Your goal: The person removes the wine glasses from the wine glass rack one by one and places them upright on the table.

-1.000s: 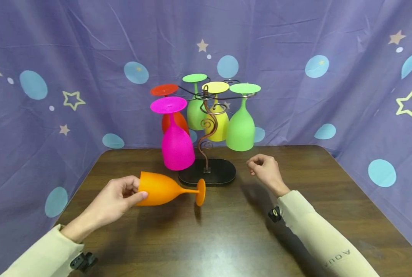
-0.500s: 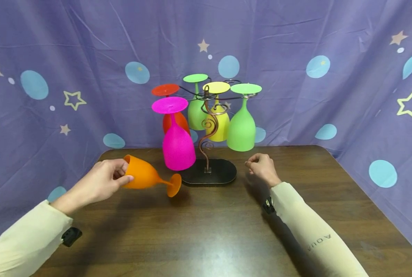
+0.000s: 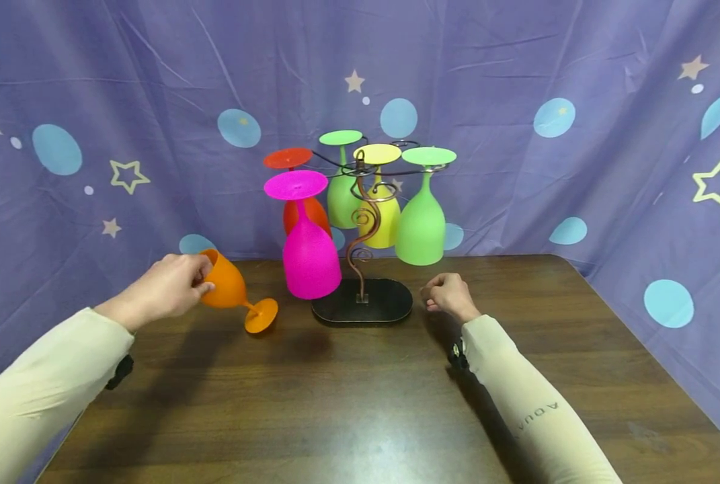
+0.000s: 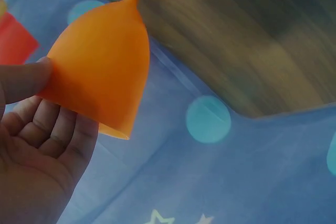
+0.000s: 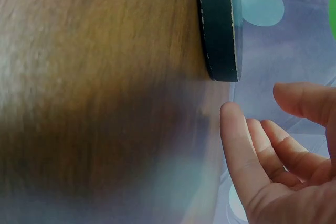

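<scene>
My left hand pinches an orange wine goblet by its rim, thumb outside and fingers at the mouth. The goblet tilts, its foot lower and toward the right, close over the table; whether it touches I cannot tell. My right hand holds nothing, with loosely bent fingers, just right of the rack's black base. In the right wrist view, thumb and fingers stand apart near that base. On the metal rack, a magenta goblet hangs upside down, nearest the left hand.
Also hanging upside down on the rack are a red goblet, a yellow goblet and two green goblets, one at the right. The brown wooden table ends at a purple patterned curtain.
The left hand has carried the orange goblet left and back, away from the rack, and its foot has dipped lower. My right hand has shifted slightly left. The hanging goblets stay put.
</scene>
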